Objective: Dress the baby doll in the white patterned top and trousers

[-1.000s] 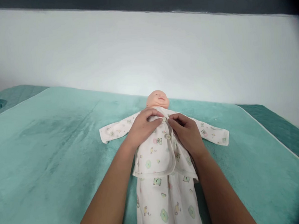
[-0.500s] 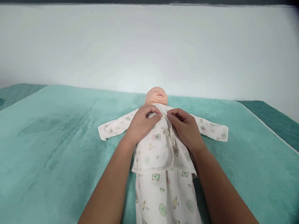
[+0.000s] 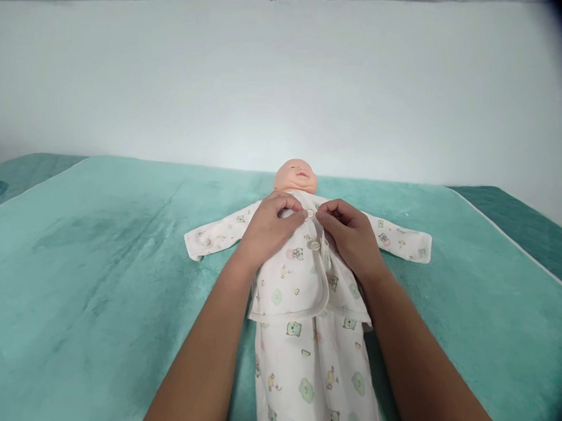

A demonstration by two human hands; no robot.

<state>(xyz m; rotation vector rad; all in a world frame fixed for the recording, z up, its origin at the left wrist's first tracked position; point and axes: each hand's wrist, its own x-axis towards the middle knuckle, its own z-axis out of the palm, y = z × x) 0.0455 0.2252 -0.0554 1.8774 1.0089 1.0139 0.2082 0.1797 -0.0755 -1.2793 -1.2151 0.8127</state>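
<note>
A baby doll (image 3: 294,176) lies face up, dressed in a white printed baby jacket (image 3: 285,292) and matching trousers (image 3: 313,385). At the upper chest, my left hand (image 3: 277,226) pinches the jacket's front edge beside the upper button (image 3: 311,214). My right hand (image 3: 348,232) pinches the other side of the same button, fingertips close together. Lower on the front edge sits a second round button (image 3: 315,246). Below it the two front flaps hang apart. Fingers cover part of the upper button and the cloth around it.
Teal plush blanket (image 3: 123,256) covers the surface under the doll, with darker borders (image 3: 522,229) at the sides. Behind it stands a pale wall (image 3: 255,80). The doll's sleeves (image 3: 219,232) stretch out to both sides.
Both hands stay at the upper button, with their fingertips hardly shifted. The whole view has tilted slightly, so the doll appears a little higher.
</note>
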